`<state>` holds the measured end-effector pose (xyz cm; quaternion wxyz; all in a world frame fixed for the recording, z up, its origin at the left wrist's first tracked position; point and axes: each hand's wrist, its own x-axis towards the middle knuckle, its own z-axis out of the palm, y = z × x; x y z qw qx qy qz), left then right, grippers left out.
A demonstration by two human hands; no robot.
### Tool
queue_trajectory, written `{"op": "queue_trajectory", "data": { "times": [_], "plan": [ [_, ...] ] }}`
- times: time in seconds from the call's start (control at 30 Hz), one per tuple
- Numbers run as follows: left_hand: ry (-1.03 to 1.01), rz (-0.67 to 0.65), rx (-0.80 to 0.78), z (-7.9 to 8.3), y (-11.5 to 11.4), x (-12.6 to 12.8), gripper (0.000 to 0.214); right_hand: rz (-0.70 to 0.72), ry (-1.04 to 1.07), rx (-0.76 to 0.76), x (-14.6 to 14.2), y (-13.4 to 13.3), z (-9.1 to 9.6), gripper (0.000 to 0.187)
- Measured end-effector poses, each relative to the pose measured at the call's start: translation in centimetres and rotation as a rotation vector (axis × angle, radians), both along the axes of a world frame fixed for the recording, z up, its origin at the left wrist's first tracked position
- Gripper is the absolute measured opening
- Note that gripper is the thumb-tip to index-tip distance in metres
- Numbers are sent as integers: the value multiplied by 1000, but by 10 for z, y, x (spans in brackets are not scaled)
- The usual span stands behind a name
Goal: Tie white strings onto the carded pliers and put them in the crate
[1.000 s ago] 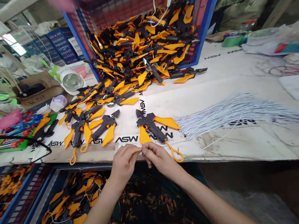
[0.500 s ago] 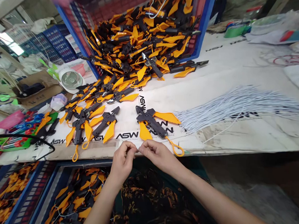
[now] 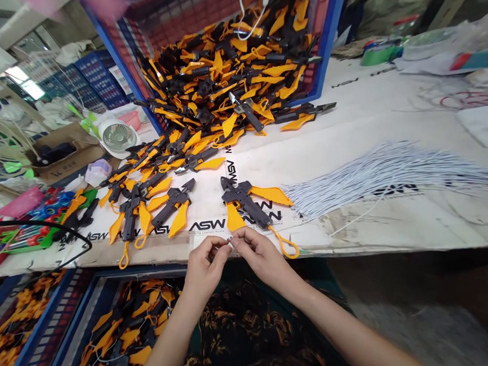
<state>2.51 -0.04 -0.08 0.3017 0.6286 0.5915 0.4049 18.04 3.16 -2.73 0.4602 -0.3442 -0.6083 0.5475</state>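
My left hand (image 3: 208,260) and my right hand (image 3: 256,253) meet at the table's front edge, thumbs and fingers pinched together. Between the fingertips is something tiny, too small to name. Just beyond them a black and orange plastic toy with wing-like blades (image 3: 249,202) lies on the printed white sheet, its orange loop (image 3: 287,246) reaching toward the edge by my right hand. To the left lie two similar toys, one dark with orange blades (image 3: 171,206) and another with its loop (image 3: 124,255) over the edge.
A tipped blue crate (image 3: 326,49) spills a heap of such toys (image 3: 218,69) onto the table. White cable ties or strings (image 3: 378,170) lie in a bundle at right. More crates (image 3: 74,305) stand below the table. A small fan (image 3: 119,136) and a black cable (image 3: 36,223) are at left.
My hands have shifted slightly to the right, still pinched together; a tiny bit of something now shows at the fingertips. The view has moved a little. The toys on the table have stayed put.
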Motion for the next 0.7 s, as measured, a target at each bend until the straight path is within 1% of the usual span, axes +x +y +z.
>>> {"op": "queue_trajectory", "data": {
  "times": [0.07, 0.1, 0.13, 0.2, 0.23, 0.27, 0.3, 0.33, 0.37, 0.4, 0.43, 0.5, 0.53, 0.6, 0.63, 0.7],
  "plan": [
    [-101, -21, -85, -1, 1, 2, 25, -31, -19, 59, 0, -2, -2, 20],
    [-175, -26, -116, -2, 2, 3, 27, -46, -59, 125, 0, -3, -3, 18],
    [-258, -27, -149, -2, 3, 3, 28, -60, -122, 226, 2, -4, -3, 17],
    [-405, -37, -232, -2, 4, 3, 28, -79, -303, 497, 7, -2, -4, 18],
    [-441, -44, -270, -2, 4, 2, 27, -80, -401, 635, 9, -1, -3, 20],
    [-433, -52, -291, 0, 4, 1, 27, -74, -485, 749, 12, 2, -2, 23],
    [-374, -59, -279, 1, 4, 0, 26, -62, -547, 823, 15, 5, 1, 25],
    [-262, -67, -225, 4, 3, -2, 25, -42, -579, 852, 17, 7, 3, 26],
    [-112, -78, -130, 7, 2, -3, 23, -14, -579, 842, 19, 10, 7, 25],
    [60, -99, -7, 10, 1, -5, 21, 18, -552, 797, 20, 12, 11, 24],
    [234, -126, 124, 12, 1, -7, 20, 48, -509, 718, 21, 13, 15, 21],
    [519, -186, 357, 16, 1, -10, 19, 100, -413, 491, 20, 14, 21, 16],
    [613, -209, 440, 17, 2, -11, 19, 118, -371, 366, 19, 14, 24, 16],
    [704, -219, 542, 16, 3, -13, 18, 134, -301, 157, 16, 12, 24, 18],
    [707, -210, 565, 15, 4, -13, 17, 131, -267, 89, 14, 12, 23, 19],
    [647, -178, 556, 11, 3, -11, 14, 107, -208, 19, 10, 10, 18, 19]
  ]
}}
